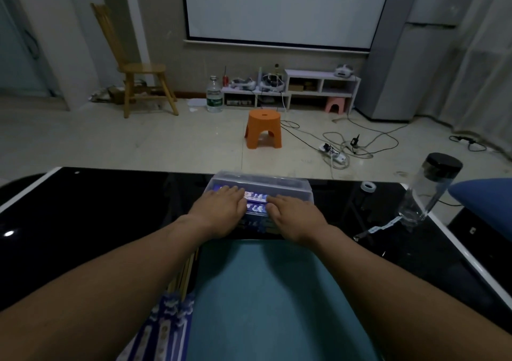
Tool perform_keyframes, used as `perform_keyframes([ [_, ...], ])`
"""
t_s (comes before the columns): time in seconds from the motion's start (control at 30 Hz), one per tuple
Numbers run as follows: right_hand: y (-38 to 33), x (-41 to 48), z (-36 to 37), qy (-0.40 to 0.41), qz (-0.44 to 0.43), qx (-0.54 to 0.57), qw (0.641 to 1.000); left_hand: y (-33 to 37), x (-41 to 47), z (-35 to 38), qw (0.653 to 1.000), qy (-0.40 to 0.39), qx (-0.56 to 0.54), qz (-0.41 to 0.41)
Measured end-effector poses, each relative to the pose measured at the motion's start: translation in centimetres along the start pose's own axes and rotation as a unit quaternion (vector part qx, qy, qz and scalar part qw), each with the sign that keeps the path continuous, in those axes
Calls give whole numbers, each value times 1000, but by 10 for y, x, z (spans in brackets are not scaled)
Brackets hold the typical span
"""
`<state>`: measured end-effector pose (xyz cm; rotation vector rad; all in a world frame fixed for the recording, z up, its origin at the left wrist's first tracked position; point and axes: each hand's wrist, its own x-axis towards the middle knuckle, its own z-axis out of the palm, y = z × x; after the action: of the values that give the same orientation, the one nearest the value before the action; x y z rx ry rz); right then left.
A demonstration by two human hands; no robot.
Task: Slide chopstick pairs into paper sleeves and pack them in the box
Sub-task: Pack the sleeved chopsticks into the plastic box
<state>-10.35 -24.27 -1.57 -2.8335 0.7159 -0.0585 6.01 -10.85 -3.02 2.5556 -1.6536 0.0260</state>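
Note:
A clear plastic box (277, 185) stands at the far edge of the black table, beyond a teal mat (266, 299). Inside it lie blue-and-white sleeved chopsticks (256, 196). My left hand (221, 208) and my right hand (293, 214) rest palm-down over the box, fingers spread flat on the sleeved chopsticks and pointing inward. Neither hand clearly grips anything. Loose blue-and-white paper sleeves (166, 324) lie by my left forearm at the mat's left edge. Bare wooden chopsticks (184, 276) show just beyond them, partly hidden under my arm.
A clear bottle with a black cap (428, 191) stands on the table to the right, with a tape roll (368, 186) and a strip of tape (379, 227) near it. A blue cushion (484, 197) lies at the right edge. On the floor beyond is an orange stool (263, 128).

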Motion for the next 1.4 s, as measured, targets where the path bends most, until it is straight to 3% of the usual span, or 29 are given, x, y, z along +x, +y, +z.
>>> perform_keyframes([
  [0.13,-1,14,-12,-63,58,108,990,-9,-8,-2,989,137,-26,47],
  [0.27,-2,20,-14,-44,100,246,963,-14,-19,3,997,50,-29,55],
  [0.47,-1,19,-1,27,71,174,982,-13,-17,-6,999,-2,-35,32],
  [0.83,8,22,1,8,52,192,980,-15,-29,6,994,68,-53,64],
  [0.97,1,15,-2,63,44,192,978,-15,-29,-2,996,30,-11,81],
  [1.07,-9,3,-9,100,32,202,974,-10,-38,-18,995,65,-6,75],
  [1.17,-26,-17,-19,127,26,181,975,-9,-58,-32,993,100,-25,49],
  [1.27,-53,-47,-18,170,34,191,966,-11,-96,-42,988,125,-83,-42],
  [1.33,-76,-70,-3,141,50,194,970,-16,-137,-41,969,126,-170,-130],
  [1.4,-100,-89,21,31,77,209,974,-22,-182,-31,944,108,-229,-211],
])
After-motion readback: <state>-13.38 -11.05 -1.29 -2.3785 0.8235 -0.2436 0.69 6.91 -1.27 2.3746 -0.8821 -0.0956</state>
